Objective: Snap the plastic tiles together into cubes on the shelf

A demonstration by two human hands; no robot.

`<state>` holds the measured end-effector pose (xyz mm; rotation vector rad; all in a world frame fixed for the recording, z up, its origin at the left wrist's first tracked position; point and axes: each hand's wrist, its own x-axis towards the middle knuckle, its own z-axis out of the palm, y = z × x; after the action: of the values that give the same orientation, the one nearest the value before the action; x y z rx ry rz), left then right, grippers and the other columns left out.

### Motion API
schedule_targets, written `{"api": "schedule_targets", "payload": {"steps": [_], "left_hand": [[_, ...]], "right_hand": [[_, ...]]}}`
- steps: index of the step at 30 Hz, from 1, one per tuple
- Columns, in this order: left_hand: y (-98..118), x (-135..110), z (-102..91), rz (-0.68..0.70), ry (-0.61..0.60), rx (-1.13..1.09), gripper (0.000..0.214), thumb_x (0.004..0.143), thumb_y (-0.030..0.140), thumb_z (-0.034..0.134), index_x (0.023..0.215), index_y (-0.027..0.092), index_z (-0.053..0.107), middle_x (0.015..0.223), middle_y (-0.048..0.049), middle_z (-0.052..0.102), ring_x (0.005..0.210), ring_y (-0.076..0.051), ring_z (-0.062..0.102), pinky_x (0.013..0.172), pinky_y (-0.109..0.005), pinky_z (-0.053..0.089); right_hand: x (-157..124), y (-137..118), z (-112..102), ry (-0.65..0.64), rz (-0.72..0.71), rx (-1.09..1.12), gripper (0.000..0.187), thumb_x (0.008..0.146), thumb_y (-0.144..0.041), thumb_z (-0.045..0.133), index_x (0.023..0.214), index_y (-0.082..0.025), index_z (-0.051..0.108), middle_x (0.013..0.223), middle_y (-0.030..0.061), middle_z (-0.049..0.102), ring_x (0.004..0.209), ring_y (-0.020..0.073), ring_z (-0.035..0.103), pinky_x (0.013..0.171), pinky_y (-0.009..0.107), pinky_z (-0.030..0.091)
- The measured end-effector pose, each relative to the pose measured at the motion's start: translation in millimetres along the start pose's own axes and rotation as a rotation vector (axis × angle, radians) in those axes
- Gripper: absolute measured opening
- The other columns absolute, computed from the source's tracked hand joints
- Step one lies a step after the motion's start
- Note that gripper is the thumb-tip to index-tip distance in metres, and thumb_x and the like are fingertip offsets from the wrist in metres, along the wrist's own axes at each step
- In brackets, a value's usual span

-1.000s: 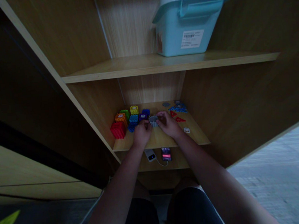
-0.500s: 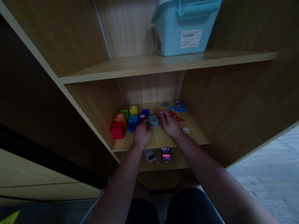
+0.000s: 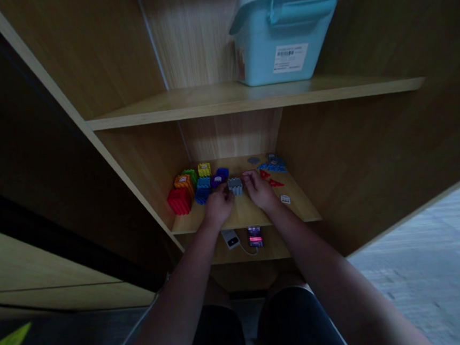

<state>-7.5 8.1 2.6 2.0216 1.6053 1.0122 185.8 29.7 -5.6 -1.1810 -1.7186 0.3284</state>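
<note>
Grey notched block [image 3: 235, 186] on the shelf [image 3: 250, 215], between left hand [image 3: 219, 203] and right hand [image 3: 259, 189].
Squarish, ridge-sided, flat-topped; how far open either hand's grip is, or whether it holds anything, I can't tell.

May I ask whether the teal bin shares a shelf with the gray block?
No, the teal bin stands on the upper shelf, the gray block one level below.

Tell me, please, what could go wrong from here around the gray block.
The left hand might bump the gray block or the purple block near its fingertips. The right hand could brush the red pieces beside it. Lower down, the cable plugged into the phone might get snagged.
</note>
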Motion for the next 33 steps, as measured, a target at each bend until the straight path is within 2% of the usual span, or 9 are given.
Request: {"api": "schedule_targets", "payload": {"steps": [8,12,17,24,29,33], "left_hand": [[2.4,-0.5,-0.3,-0.013,0.042,-0.069,0.039,0.095,0.019,0.061,0.134,0.018,0.063,0.103,-0.0103,0.081,0.090,-0.024,0.077,0.076,-0.030,0.052],[4.6,-2.1,-1.8,-0.011,0.093,-0.119,0.035,0.094,0.016,0.062,0.129,0.019,0.060,0.093,-0.0062,0.079,0.085,-0.023,0.076,0.075,-0.029,0.052],[4.0,-2.5,-2.2,-0.020,0.146,-0.103,0.016,0.097,0.022,0.060,0.113,0.021,0.060,0.084,-0.0033,0.074,0.077,-0.021,0.073,0.071,-0.028,0.048],[2.3,-3.7,-3.2,0.005,0.117,-0.068,0.003,0.098,0.025,0.059,0.096,0.023,0.061,0.081,-0.0022,0.072,0.077,-0.020,0.071,0.071,-0.028,0.044],[1.9,-4.5,-3.9,0.008,0.105,-0.069,0.009,0.099,0.028,0.058,0.091,0.023,0.060,0.078,-0.0011,0.071,0.075,-0.020,0.070,0.070,-0.028,0.043],[1.5,-3.6,-4.3,0.022,0.109,-0.064,0.010,0.099,0.027,0.057,0.091,0.023,0.060,0.083,-0.0027,0.074,0.080,-0.020,0.071,0.074,-0.028,0.045]], "right_hand": [[-0.6,-1.2,-1.4,0.002,-0.001,-0.005,0.039,0.110,-0.053,0.038,0.124,-0.023,0.059,0.116,0.0116,0.078,0.108,0.0255,0.075,0.097,0.041,0.058],[0.3,0.6,-0.4,0.016,-0.022,-0.028,0.038,0.111,-0.050,0.038,0.125,-0.023,0.060,0.117,0.0110,0.076,0.109,0.0253,0.073,0.099,0.040,0.056],[4.6,4.2,3.7,0.018,-0.075,-0.140,0.035,0.110,-0.040,0.037,0.114,-0.020,0.066,0.111,0.0131,0.074,0.108,0.0271,0.069,0.101,0.041,0.052],[9.2,10.4,5.0,0.041,-0.051,-0.332,0.032,0.103,-0.019,0.040,0.108,-0.018,0.071,0.111,0.0130,0.075,0.107,0.0262,0.066,0.105,0.039,0.049],[14.5,8.7,-0.8,-0.008,-0.036,-0.541,0.030,0.104,-0.023,0.044,0.107,-0.016,0.072,0.113,0.0143,0.074,0.113,0.0279,0.063,0.110,0.040,0.043],[21.3,18.1,-9.4,-0.061,-0.077,-0.615,0.033,0.105,-0.034,0.047,0.121,-0.016,0.069,0.136,0.0192,0.067,0.127,0.0326,0.057,0.114,0.048,0.041]]}}
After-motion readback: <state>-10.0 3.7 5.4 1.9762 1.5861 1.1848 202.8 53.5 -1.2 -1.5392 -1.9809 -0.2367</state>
